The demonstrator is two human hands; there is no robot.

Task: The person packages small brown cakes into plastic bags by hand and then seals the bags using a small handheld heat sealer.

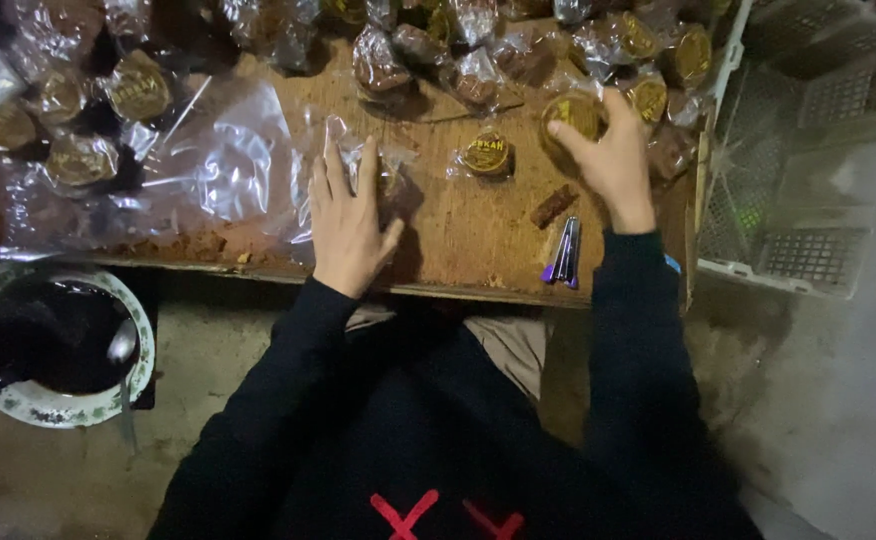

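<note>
Head view, looking down. A low wooden desk (458,240) is seen from above, with the person's black sleeves entering from the lower edge.

The left hand (348,215) is laid flat, fingers spread wide and pressed down on a clear plastic wrapper (358,150) near the middle of the desk; nothing is enclosed in its grip.

The right hand (613,160) is raised toward the far right of the desk, its fingertips closed in a narrow grip around the rim of a round brown cake with a gold label (570,115), which lies just beside the heap of wrapped cakes (478,60) ranged along the far edge.

Between the two hands a second labelled cake (486,155) is seen lying on the wood, apart from both. A small brown fragment (553,205) and a purple-and-silver tool (564,255) are placed near the right wrist, close to the desk's near edge.

Loose clear plastic sheets (218,160) and further wrapped cakes (108,110) are spread to the left. A patterned bowl holding a dark mass and a spoon (58,345) stands on the floor at lower left. A white plastic crate (818,150) is set against the desk's right side.
</note>
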